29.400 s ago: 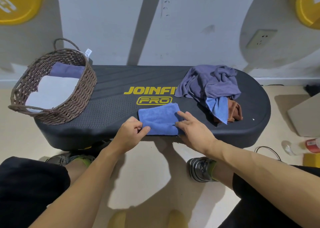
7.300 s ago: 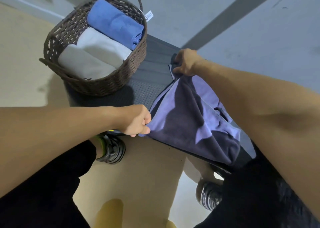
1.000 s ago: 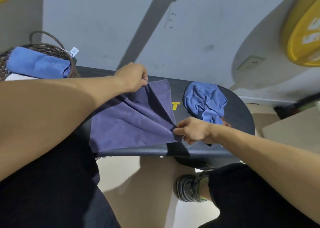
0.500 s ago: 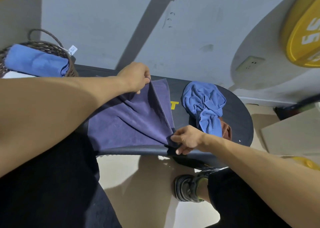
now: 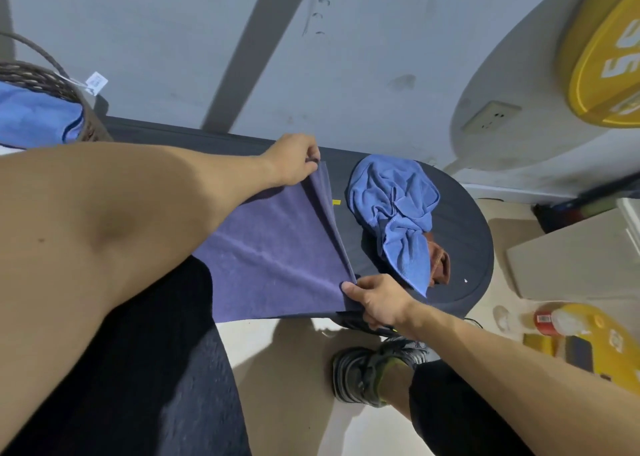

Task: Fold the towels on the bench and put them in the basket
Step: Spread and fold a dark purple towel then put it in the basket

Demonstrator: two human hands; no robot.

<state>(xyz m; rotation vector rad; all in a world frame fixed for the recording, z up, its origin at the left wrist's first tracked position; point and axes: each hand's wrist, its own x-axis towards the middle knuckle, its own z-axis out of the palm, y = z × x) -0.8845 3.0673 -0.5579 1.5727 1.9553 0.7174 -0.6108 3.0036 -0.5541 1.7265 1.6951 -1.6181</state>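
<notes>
A purple towel [image 5: 273, 254] lies spread on the black bench [image 5: 460, 233], doubled along its right edge. My left hand [image 5: 294, 161] pinches the far corner of that edge, and my right hand [image 5: 375, 298] pinches the near corner at the bench's front. To the right, a crumpled light-blue towel [image 5: 394, 206] rests partly over a brown towel [image 5: 439, 265]. At the far left stands the wicker basket [image 5: 41, 77], holding a folded blue towel [image 5: 38, 117]; my left forearm hides most of the basket.
A wall with a socket [image 5: 491, 117] runs behind the bench. On the floor at the right are a plastic bottle [image 5: 554, 320], yellow items [image 5: 588, 344] and a beige board [image 5: 575, 265]. My shoe [image 5: 374, 372] stands below the bench's front edge.
Both hands have drawn the purple towel's edge taut and straighter toward the right; the wrinkles have flattened, and the right hand has shifted to the near corner.
</notes>
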